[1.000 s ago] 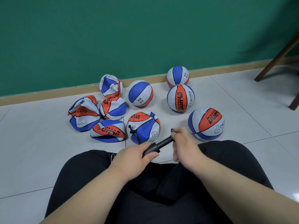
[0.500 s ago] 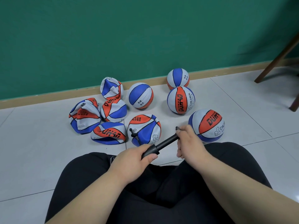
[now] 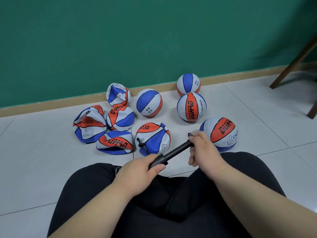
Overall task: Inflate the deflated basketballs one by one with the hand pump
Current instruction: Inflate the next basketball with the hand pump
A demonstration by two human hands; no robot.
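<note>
Four round basketballs (image 3: 191,107) done, five left.
Left hand (image 3: 142,167) and right hand (image 3: 201,148) grips clasp the hand pump (image 3: 173,152); crumpled basketballs (image 3: 89,125) lie at ten o'clock, one seemingly connected.

The left hand (image 3: 137,169) grips the thick end of the black pump (image 3: 175,152). The right hand (image 3: 204,148) curls round its far end, at two o'clock from the left. A dented ball (image 3: 152,134) with a black fitting (image 3: 141,142) in it sits at twelve o'clock of the left hand. Four flat balls (image 3: 89,125) crowd at ten o'clock on the tiled floor (image 3: 42,160), and four round balls (image 3: 191,107) lie at one. Chair legs (image 3: 291,66) stand at two, near the green wall (image 3: 120,40).
</note>
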